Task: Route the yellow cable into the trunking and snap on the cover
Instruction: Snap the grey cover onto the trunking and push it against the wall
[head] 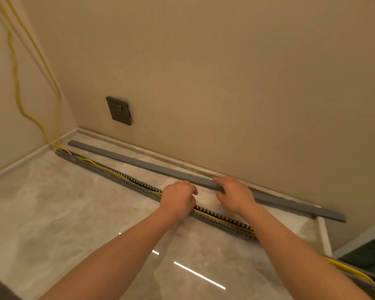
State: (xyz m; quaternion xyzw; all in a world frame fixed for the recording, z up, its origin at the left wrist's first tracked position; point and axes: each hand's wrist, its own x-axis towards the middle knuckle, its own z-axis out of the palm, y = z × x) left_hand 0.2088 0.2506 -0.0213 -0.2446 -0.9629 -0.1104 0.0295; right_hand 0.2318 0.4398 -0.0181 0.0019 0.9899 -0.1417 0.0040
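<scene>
**A:** What's laid out, biggest first?

**B:** The glossy marble-look floor [78, 213], then, taking the long grey slotted plastic trunking [108, 173] as my landmark: the flat grey plastic cover strip [139, 162] lies just beyond it, wall side, roughly parallel. The thin yellow cable [225, 221] drops down the corner and runs inside the trunking channel, spilling out past its near end.

**A:** Your hands?

**B:** My right hand [234, 194] is closed around the cover near its middle. My left hand [178, 200] is curled at the trunking; whether it pinches anything, I cannot tell.

**A:** How to do this well?

**B:** I'd carry the cover level over the trunking, match the ends, and press from one end along.

**A:** Obstacles?

**B:** Any cable riding above the slotted walls would stop the snap. The dark grey wall socket [119, 110], above the trunking's far end, seems clear.
</scene>
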